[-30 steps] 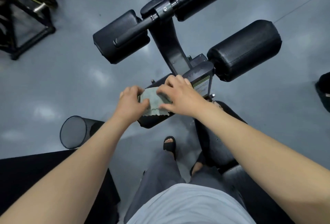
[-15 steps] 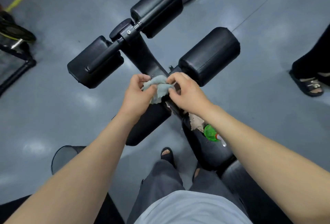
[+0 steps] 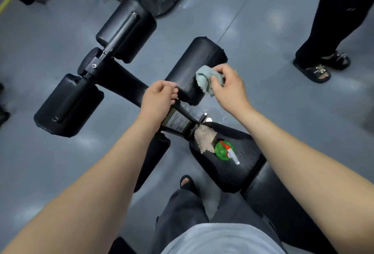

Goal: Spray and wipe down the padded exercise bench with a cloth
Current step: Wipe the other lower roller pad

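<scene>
The right hand [image 3: 228,88] is pinching the grey cloth [image 3: 204,80] against the bench's roller pad [image 3: 192,63]; the left hand [image 3: 157,100] is curling at its near end, grip unclear. A spray bottle [image 3: 223,150] and beige rag [image 3: 204,138] are lying on the seat [image 3: 232,175].

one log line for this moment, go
step: wipe | right hand: holds cloth on roller pad | left hand: grips pad's near end | spray bottle: on seat, beside beige cloth
</scene>
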Demonstrator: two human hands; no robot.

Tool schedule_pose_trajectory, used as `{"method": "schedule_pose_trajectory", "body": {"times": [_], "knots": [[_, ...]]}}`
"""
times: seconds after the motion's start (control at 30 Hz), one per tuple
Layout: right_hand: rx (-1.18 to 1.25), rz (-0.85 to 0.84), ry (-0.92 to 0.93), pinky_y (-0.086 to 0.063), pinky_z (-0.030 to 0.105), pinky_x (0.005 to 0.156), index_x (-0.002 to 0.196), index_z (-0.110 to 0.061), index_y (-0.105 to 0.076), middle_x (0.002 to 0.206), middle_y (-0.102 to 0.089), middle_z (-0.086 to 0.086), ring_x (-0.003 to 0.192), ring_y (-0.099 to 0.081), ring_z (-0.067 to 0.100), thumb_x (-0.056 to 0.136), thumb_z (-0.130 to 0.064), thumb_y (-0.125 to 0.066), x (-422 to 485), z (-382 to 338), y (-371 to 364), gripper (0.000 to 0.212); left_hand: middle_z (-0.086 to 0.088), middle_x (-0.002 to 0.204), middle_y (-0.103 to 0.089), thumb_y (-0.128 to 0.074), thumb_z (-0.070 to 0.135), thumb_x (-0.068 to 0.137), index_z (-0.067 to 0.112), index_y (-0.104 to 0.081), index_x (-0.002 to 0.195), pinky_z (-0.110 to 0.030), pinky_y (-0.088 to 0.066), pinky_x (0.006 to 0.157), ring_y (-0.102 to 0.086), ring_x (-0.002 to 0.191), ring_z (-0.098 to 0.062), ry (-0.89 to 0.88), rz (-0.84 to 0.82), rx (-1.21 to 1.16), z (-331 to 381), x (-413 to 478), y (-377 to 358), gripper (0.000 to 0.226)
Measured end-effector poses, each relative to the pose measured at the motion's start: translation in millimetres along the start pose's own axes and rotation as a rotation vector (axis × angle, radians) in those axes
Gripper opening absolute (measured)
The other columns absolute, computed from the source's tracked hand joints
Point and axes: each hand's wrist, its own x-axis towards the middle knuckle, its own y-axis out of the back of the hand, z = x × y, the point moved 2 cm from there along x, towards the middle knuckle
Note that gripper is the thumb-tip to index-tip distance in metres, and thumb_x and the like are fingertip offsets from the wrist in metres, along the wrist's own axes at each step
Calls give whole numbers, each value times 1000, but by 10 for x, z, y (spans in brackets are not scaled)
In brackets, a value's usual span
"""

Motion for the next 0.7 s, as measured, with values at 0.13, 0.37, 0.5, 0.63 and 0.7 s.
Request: {"method": "schedule_pose_trajectory", "body": {"times": [0.13,0.37,0.5,0.63,0.7], "knots": [[-66,131,28,-35,17,88,128,-24,-63,122,-65,-3,105,-54,7,96,-14,-51,383,26,155,36,13,77,-67,-56,22,94,30,-70,92,-31,-56,76,-61,66,-4,-51,123,228,-90,156,78,15],[-329,109,184,-44,31,96,123,-19,-71,124,-63,6,110,-53,34,99,-21,-51,812,97,-74,32,-1,149,-46,-67,47,93,21,-43,149,-30,-41,104,-55,112,-5,-148,23,607,-287,441,81,66],[-442,135,248,-49,39,84,120,-19,-69,126,-55,10,108,-48,34,100,-28,-50,774,143,-159,29,9,162,-30,-67,67,84,34,-23,159,-39,-35,118,-38,144,-13,-148,-88,670,-444,538,64,93],[-444,194,273,-51,43,79,117,-12,-71,108,-55,14,97,-51,35,98,-27,-51,734,120,-251,31,18,152,-45,-60,77,79,49,-24,152,-41,-43,111,-48,136,-11,-142,-87,628,-529,577,58,86],[-445,176,316,-52,45,75,113,-11,-72,102,-54,14,94,-51,34,97,-25,-55,595,69,-350,27,19,147,-50,-57,78,79,50,-25,150,-42,-47,105,-52,130,-11,-165,-64,647,-530,570,48,83]]}}
